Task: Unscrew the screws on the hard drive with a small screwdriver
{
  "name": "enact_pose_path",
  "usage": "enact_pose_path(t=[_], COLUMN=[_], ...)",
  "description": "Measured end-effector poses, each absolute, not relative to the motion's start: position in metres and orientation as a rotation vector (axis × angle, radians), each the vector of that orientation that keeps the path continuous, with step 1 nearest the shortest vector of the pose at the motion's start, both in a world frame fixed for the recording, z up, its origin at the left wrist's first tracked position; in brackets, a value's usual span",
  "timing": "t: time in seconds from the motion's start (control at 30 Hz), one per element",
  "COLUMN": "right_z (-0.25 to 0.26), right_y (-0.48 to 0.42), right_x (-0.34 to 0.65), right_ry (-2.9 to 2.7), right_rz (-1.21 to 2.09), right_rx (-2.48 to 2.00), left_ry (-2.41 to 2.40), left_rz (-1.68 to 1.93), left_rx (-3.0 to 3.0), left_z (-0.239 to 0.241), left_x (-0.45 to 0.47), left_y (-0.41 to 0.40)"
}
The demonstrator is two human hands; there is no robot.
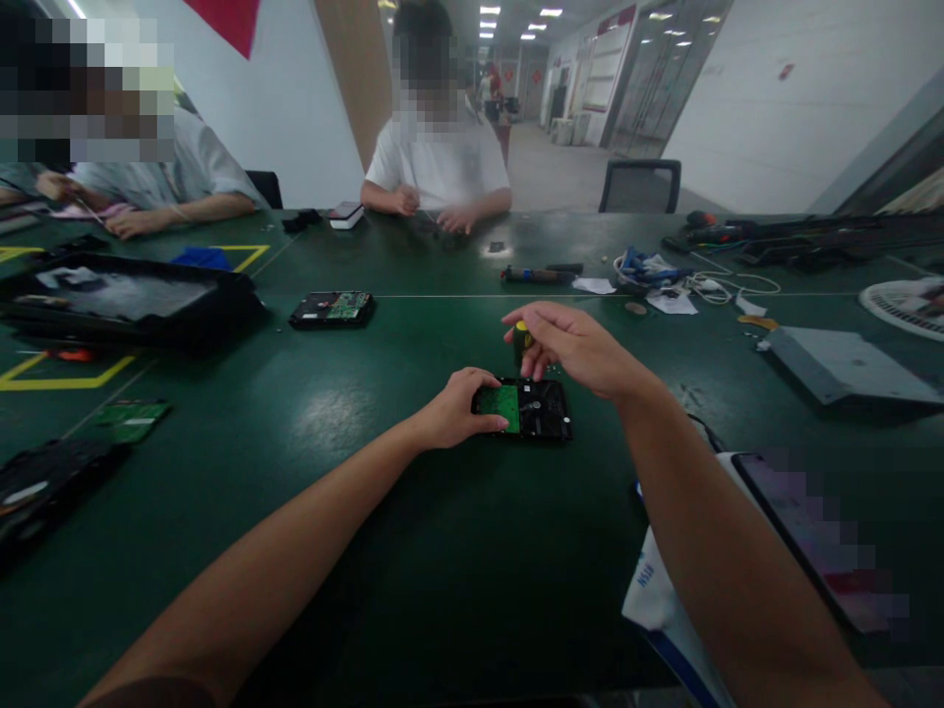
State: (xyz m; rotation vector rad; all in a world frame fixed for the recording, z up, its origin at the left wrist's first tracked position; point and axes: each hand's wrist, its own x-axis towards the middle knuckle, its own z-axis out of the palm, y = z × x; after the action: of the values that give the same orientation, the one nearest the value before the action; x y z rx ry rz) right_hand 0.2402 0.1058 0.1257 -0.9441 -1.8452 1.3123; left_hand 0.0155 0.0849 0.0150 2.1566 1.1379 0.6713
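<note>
A black hard drive with a green circuit board lies flat on the green table, in front of me. My left hand grips its left end, thumb on the near side and fingers on the far side. Above the drive's far edge, my right hand is closed around the dark, yellow-topped handle of a screwdriver, which stands upright. The screwdriver's tip is hidden or too small to make out, so I cannot tell whether it touches a screw.
Another hard drive lies farther back. At left are a black tray and a loose green circuit board. Cables, a grey metal case and a phone lie right. Two people sit across the table.
</note>
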Motion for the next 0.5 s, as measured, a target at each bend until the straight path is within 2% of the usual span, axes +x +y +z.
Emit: enact_pose_path(t=[0.27,0.37,0.5], right_z=[0.1297,0.1274,0.1283], right_y=[0.1058,0.1073,0.1058], right_x=[0.243,0.2432,0.243], right_ry=[-1.906,-1.867,-1.907], right_rz=[0.967,0.972,1.134], right_rx=[-1.105,-1.158,-1.045], left_ry=[1.127,1.133,1.128], left_rz=[0.662,0.664,0.681], left_rx=[2.142,2.136,2.15], left_z=[0.0185,0.0195,0.0185], left_x=[0.014,0.0144,0.0152], left_y=[0.0825,0.0818,0.0828])
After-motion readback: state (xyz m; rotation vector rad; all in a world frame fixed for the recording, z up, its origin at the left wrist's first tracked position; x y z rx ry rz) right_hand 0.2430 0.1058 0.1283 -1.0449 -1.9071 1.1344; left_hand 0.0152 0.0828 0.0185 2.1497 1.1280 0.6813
